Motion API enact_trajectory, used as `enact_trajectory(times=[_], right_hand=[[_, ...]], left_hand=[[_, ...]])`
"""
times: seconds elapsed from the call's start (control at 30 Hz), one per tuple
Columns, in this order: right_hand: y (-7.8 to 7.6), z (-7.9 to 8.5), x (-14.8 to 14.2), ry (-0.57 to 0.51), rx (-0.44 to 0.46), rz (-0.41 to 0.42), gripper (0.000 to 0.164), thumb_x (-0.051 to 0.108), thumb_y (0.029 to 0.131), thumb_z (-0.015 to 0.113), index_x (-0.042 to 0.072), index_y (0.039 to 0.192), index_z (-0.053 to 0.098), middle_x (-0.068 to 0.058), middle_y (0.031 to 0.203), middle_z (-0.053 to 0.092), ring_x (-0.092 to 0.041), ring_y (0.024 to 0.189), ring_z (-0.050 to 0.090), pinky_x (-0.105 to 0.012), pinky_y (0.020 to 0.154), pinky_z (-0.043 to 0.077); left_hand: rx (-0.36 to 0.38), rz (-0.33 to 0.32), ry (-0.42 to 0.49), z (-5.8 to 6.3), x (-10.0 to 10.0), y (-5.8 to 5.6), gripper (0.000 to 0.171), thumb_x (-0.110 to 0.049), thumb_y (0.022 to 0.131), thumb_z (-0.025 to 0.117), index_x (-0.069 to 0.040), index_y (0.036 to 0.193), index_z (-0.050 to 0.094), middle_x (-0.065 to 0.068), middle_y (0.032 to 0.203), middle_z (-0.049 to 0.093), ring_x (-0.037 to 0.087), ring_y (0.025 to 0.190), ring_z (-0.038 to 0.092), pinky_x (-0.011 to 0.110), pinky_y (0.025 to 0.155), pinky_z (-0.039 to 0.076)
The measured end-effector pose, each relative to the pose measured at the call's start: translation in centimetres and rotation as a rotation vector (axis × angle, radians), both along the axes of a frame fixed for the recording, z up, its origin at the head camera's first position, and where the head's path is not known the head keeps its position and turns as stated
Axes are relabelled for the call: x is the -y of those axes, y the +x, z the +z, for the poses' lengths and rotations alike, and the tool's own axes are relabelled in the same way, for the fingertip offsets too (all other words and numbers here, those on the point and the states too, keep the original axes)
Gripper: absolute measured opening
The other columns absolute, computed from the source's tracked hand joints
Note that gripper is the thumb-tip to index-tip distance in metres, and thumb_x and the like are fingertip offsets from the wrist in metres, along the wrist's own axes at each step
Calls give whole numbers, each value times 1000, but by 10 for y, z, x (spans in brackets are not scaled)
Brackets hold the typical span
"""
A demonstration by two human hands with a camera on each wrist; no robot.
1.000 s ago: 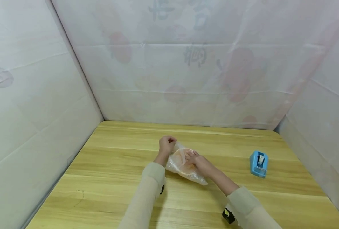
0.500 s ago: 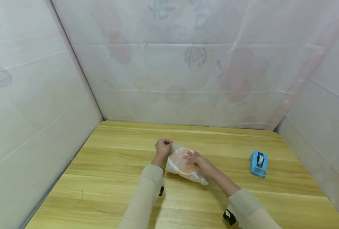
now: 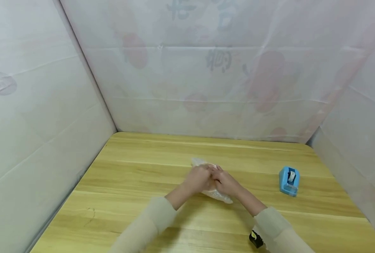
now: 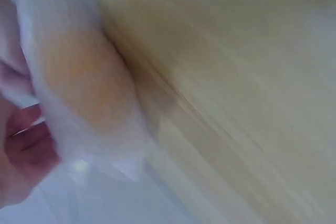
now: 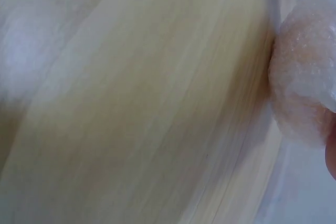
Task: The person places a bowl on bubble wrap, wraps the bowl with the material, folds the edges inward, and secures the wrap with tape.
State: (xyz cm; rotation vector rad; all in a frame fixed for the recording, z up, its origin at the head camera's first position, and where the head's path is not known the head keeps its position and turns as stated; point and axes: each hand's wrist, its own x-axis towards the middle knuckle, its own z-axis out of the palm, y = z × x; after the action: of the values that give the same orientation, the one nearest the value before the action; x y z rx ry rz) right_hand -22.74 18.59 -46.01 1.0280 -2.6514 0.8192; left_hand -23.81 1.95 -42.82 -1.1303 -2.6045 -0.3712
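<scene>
A bundle of clear bubble wrap (image 3: 220, 197) lies at the middle of the table, with a round orange thing (image 4: 86, 80) showing blurrily through the layers. Over its top, my left hand (image 3: 197, 180) has its fingers bent at the wrap, right against the right hand's fingertips. From the right side, my right hand (image 3: 227, 182) rests on the bundle with its fingers. In the right wrist view, a fingertip (image 5: 331, 153) sits at the edge of the wrap. The two hands cover most of the bundle in the head view.
A blue tape dispenser (image 3: 289, 181) with a roll of tape stands to the right on the wooden table (image 3: 127, 196). Pale printed cloth walls (image 3: 187, 70) enclose the table at the back and on both sides.
My left hand has swung right from the bundle's upper left edge, over its top to the right hand. The right hand stays on the bundle. The loose strip seen earlier is hidden now.
</scene>
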Motion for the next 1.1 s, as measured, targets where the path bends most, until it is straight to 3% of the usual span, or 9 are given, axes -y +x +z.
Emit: enact_trajectory(times=[0.07,0.13,0.3,0.4,0.57,0.73,0.83,1.0,1.1], right_hand=[[1,-3,-1,21,-62,2,26,-12,78,48,8,64,58,-19,113,65,-40,121,49,-60,104,30],[2,-6,-3,40,-120,1,24,-11,77,50,7,75,66,-17,108,68,-39,119,52,-59,102,33],[6,-9,-11,53,-193,-9,28,-7,78,53,2,95,72,-14,105,69,-35,112,58,-54,100,38],[7,-9,-13,68,-171,-25,25,-3,81,53,3,96,72,-13,103,70,-33,112,59,-51,102,38],[7,-5,-12,129,-124,-17,22,1,85,51,2,94,72,-14,102,70,-35,115,57,-52,104,35],[6,-4,-11,201,-61,-21,22,4,88,51,5,91,72,-16,107,68,-36,119,53,-53,106,33],[6,-2,-10,225,4,-27,22,7,90,50,5,98,71,-15,111,67,-35,123,50,-52,109,29],[7,2,-9,136,137,-42,25,8,92,53,2,113,66,-13,115,66,-37,127,45,-53,112,21],[9,0,-8,8,150,-71,23,2,88,57,-1,110,66,-17,112,66,-38,123,48,-54,110,21]], left_hand=[[0,-41,-113,-1,0,12,28,-32,89,59,-8,102,67,1,93,68,11,83,65,17,68,53],[29,-29,-152,-5,1,17,28,-26,93,54,-5,109,64,3,97,68,12,87,65,18,72,53],[11,-52,-202,-14,7,17,30,-26,96,46,-7,110,65,0,93,68,11,86,65,21,78,52],[13,-91,-239,-19,10,15,42,-37,99,37,-8,114,64,2,102,69,14,96,65,26,87,51],[23,-98,-321,-26,11,14,55,-49,99,26,-13,125,58,3,123,62,15,117,56,32,100,43],[21,-95,-364,-27,10,13,58,-51,98,22,-14,130,54,1,126,60,14,118,56,32,99,44],[21,-99,-367,-28,9,12,58,-51,98,21,-14,124,59,0,119,65,14,112,60,31,95,46],[32,-85,-391,-28,5,11,54,-45,100,19,-19,117,63,-5,106,69,11,103,63,30,89,48],[64,-68,-425,-27,3,12,54,-42,101,15,-19,125,59,-4,118,65,13,109,60,31,92,45]])
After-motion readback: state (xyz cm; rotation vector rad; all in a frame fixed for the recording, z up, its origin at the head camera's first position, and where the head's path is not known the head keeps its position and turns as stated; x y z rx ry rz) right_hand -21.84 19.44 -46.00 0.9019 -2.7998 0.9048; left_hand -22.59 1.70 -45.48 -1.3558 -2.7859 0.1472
